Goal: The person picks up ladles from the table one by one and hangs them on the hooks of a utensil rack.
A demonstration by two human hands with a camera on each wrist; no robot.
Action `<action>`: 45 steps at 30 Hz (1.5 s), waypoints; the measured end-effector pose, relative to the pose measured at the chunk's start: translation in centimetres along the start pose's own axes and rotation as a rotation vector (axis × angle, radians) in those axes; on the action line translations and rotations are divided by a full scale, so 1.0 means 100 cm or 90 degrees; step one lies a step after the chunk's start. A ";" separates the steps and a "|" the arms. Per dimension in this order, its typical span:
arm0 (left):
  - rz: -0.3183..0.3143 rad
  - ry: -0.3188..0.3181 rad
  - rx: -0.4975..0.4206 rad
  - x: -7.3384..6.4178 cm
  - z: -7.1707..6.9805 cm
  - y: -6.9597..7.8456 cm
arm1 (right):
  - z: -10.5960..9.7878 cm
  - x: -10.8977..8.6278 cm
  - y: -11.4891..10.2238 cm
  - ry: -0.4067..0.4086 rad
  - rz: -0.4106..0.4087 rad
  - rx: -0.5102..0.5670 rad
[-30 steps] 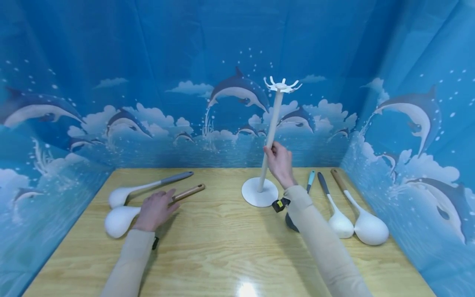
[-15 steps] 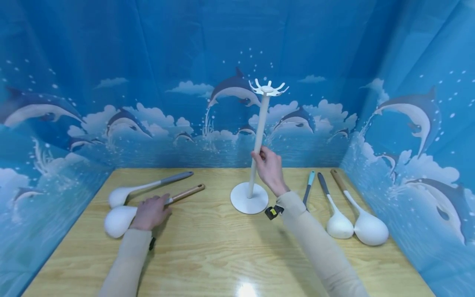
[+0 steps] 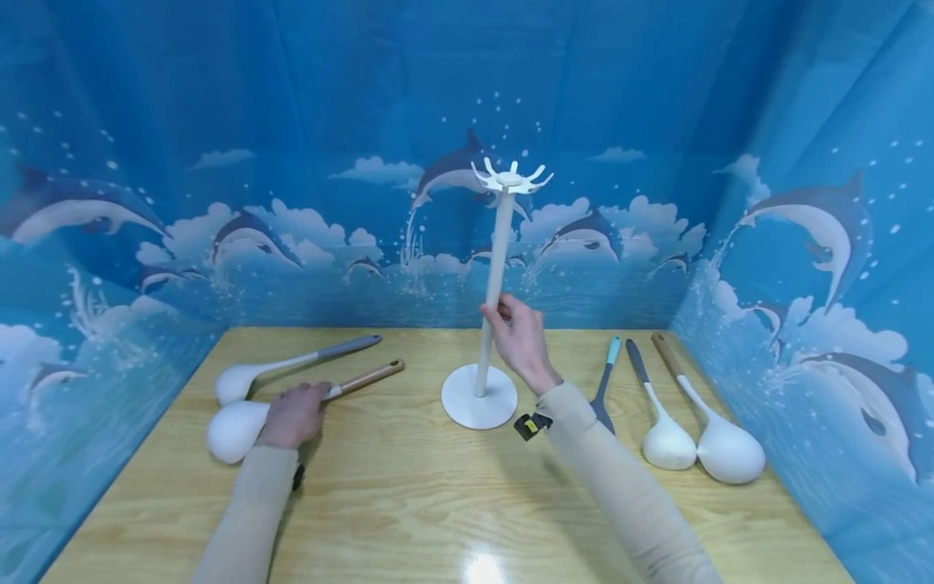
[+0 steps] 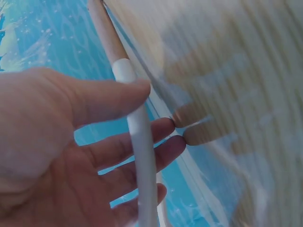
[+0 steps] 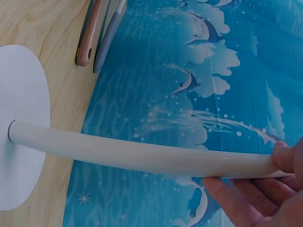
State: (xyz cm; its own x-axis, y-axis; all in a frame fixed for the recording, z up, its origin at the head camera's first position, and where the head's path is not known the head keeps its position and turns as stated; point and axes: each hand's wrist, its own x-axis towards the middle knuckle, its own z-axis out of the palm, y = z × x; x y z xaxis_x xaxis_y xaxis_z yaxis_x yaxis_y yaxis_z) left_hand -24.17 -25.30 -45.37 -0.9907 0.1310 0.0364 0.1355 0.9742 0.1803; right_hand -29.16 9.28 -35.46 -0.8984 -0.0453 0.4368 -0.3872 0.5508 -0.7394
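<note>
My right hand [image 3: 522, 345] pinches the pole of a white utensil stand [image 3: 498, 251], which has a round base and a ring of upturned hooks on top. In the right wrist view, thumb and fingers lie on opposite sides of the stand's pole [image 5: 118, 151]. At the left, my left hand [image 3: 293, 412] is around the shaft of a white ladle [image 3: 235, 434] with a wooden-look handle. The left wrist view has the thumb across the ladle's shaft [image 4: 142, 142] and the fingers behind it. The ladle's bowl points left, its handle toward the stand.
A second white ladle [image 3: 237, 383] with a grey handle lies just behind. To the right are a dark utensil [image 3: 605, 389] with a turquoise handle end, partly behind the sleeve, a grey-handled ladle [image 3: 667, 442] and a larger brown-handled ladle [image 3: 730, 450]. Dolphin-print curtain [image 3: 328, 122] surrounds the wooden table [image 3: 394, 503].
The stand has moved left and toward the front with my right hand, now leaning less. My left hand has moved left and down onto the ladle's shaft, and its fingers have drawn in.
</note>
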 end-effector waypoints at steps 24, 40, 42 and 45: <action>-0.008 0.005 -0.010 0.001 0.001 -0.002 | 0.008 -0.016 -0.010 -0.022 -0.051 0.027; 0.007 0.056 -0.040 0.001 0.001 -0.002 | 0.009 -0.018 -0.011 -0.025 -0.064 0.036; 0.013 0.081 -0.052 0.001 0.001 -0.001 | 0.010 -0.018 -0.009 -0.026 -0.061 0.038; 0.022 0.112 -0.063 0.003 0.000 0.001 | 0.010 -0.018 -0.007 -0.025 -0.057 0.044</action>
State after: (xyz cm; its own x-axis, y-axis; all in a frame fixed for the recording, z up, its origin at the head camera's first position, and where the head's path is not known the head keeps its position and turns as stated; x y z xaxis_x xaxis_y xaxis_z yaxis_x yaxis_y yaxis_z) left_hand -24.42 -25.12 -45.39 -0.9693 0.1207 0.2144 0.1779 0.9458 0.2717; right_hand -27.50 8.19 -36.25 -0.8665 -0.1247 0.4834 -0.4784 0.4845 -0.7324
